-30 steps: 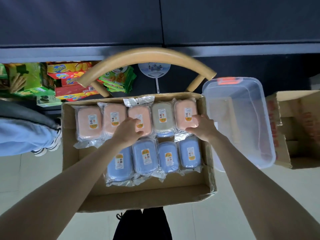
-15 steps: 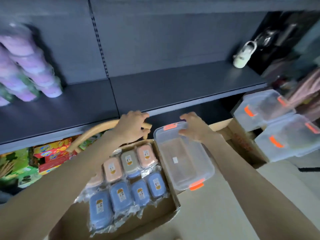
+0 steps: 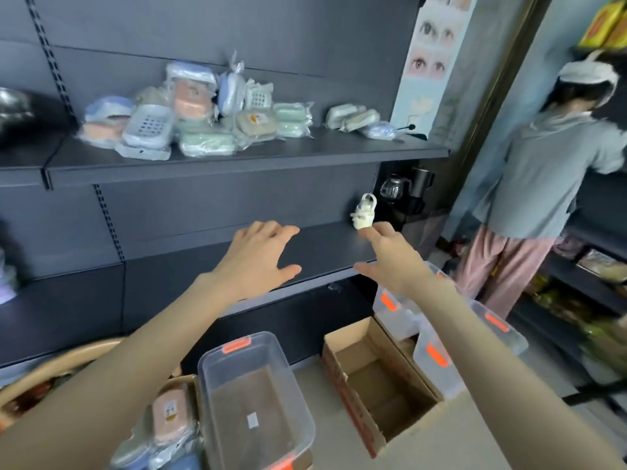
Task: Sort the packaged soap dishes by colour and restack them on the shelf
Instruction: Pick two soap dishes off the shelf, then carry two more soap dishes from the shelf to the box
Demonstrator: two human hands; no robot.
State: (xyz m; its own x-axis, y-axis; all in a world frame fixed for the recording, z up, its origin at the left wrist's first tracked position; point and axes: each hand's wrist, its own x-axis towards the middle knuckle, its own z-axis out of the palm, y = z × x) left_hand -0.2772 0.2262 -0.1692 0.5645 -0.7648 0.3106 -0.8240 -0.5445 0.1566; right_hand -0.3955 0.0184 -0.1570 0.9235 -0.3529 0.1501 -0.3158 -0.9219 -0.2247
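A jumbled pile of packaged soap dishes [image 3: 190,113] in blue, pink, green and beige lies on the upper dark shelf [image 3: 237,161], with a few more soap dishes [image 3: 359,120] to its right. My left hand [image 3: 258,259] and my right hand [image 3: 390,256] are raised in front of the middle shelf [image 3: 322,245], fingers spread, holding nothing. Both hands are well below the pile. At the bottom left, a cardboard box holds sorted dishes, a pink one [image 3: 169,412] showing beside my left arm.
A clear plastic bin [image 3: 254,398] with orange clips sits below my hands, next to an open cardboard box [image 3: 376,381] and more clear bins [image 3: 437,351]. A small white teapot [image 3: 364,212] stands on the middle shelf. A person [image 3: 543,171] stands at the right.
My view has swung up from the box of sorted dishes to the shelves. Both hands left the dishes and rose, empty, to the level of the middle shelf.
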